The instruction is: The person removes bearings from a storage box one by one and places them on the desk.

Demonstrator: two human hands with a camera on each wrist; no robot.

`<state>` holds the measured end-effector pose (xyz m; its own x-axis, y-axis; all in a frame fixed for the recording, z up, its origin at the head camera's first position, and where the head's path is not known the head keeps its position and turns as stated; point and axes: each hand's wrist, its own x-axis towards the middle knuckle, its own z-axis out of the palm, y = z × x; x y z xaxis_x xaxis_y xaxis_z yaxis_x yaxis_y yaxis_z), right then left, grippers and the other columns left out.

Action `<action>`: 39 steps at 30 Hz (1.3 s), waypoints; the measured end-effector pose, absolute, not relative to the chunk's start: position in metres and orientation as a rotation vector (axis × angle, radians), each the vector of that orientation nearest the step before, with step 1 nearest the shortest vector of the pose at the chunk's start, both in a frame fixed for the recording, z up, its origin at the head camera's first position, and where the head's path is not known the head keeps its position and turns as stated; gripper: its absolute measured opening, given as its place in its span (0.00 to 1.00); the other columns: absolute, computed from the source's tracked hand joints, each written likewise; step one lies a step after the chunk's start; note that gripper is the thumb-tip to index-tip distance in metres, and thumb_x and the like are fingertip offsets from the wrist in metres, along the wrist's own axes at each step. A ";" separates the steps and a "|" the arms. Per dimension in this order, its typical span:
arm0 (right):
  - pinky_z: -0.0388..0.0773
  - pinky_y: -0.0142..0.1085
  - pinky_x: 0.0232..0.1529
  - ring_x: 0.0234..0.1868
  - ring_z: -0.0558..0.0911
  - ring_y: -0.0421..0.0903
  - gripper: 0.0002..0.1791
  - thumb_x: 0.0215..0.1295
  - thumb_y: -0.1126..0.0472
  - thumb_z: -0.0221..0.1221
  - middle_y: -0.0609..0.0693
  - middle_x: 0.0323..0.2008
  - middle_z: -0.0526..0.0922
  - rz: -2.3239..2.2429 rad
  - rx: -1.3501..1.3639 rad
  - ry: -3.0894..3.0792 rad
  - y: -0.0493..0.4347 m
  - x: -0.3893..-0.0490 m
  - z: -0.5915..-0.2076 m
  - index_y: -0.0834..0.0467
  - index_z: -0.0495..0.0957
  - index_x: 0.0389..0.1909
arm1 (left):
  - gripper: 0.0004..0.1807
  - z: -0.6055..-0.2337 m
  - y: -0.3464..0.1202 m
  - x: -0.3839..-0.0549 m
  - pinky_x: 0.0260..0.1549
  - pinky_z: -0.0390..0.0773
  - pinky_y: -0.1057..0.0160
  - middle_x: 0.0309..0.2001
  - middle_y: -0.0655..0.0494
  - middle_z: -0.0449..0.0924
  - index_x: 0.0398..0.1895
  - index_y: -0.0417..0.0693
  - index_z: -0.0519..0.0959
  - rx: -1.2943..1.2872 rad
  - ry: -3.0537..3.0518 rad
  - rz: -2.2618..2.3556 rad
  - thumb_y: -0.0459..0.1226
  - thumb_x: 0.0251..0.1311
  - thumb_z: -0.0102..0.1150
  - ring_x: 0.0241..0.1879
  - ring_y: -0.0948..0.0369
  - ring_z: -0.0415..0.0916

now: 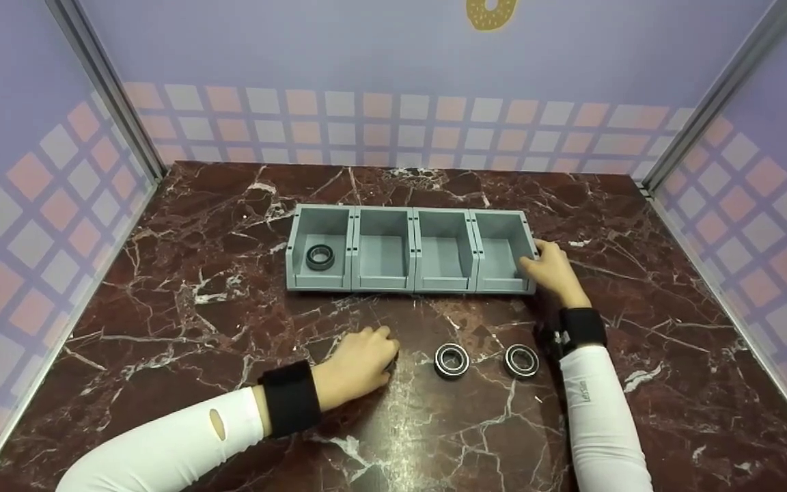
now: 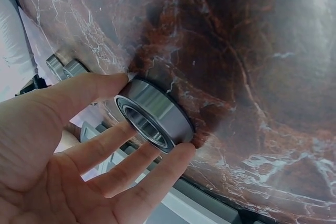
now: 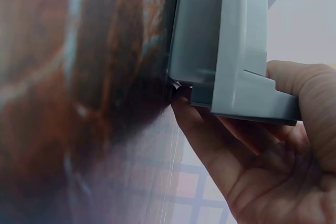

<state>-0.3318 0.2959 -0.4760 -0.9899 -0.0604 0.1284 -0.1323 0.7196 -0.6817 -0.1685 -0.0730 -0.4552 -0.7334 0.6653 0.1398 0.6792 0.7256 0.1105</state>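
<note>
My left hand pinches a steel ball bearing between thumb and fingers, close over the table; in the head view the hand hides most of this bearing. With its thumb inside and fingers outside, my right hand grips the side wall of the rightmost grey bin. The right wrist view shows this hand's fingers reaching under the bin's edge. Another bearing lies in the leftmost bin. Two more bearings, one nearer the middle and one to its right, lie between the hands.
The bins stand joined in a row, with two middle bins between the outer ones. Beneath everything is a dark red marbled table. Patterned panels enclose it, including a back wall and metal corner posts.
</note>
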 end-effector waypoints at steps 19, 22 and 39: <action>0.78 0.54 0.52 0.49 0.84 0.63 0.24 0.64 0.69 0.56 0.72 0.51 0.83 1.141 0.156 -2.823 0.297 -0.331 -0.477 0.76 0.76 0.60 | 0.15 -0.441 -0.073 -0.166 0.25 0.83 0.51 0.34 0.47 0.80 0.31 0.41 0.83 -1.070 -2.842 -0.161 0.37 0.47 0.80 0.31 0.49 0.80; 0.78 0.53 0.51 0.48 0.84 0.61 0.24 0.64 0.69 0.56 0.72 0.51 0.83 1.141 0.160 -2.823 0.297 -0.331 -0.477 0.76 0.76 0.60 | 0.15 -0.438 -0.074 -0.166 0.24 0.82 0.51 0.34 0.46 0.80 0.33 0.41 0.83 -1.065 -2.843 -0.167 0.38 0.47 0.81 0.31 0.49 0.80; 0.78 0.52 0.48 0.46 0.83 0.60 0.24 0.64 0.69 0.56 0.71 0.50 0.84 1.124 0.160 -2.832 0.297 -0.333 -0.476 0.76 0.76 0.60 | 0.16 -0.417 -0.083 -0.172 0.26 0.83 0.50 0.37 0.46 0.81 0.41 0.39 0.85 -0.998 -2.873 -0.248 0.37 0.51 0.78 0.34 0.47 0.80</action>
<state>-0.3325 0.2974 -0.4764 -0.9905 -0.0638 0.1222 -0.1302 0.7238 -0.6776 -0.1720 -0.0826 -0.4173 -0.7825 0.6071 0.1383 0.6218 0.7735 0.1230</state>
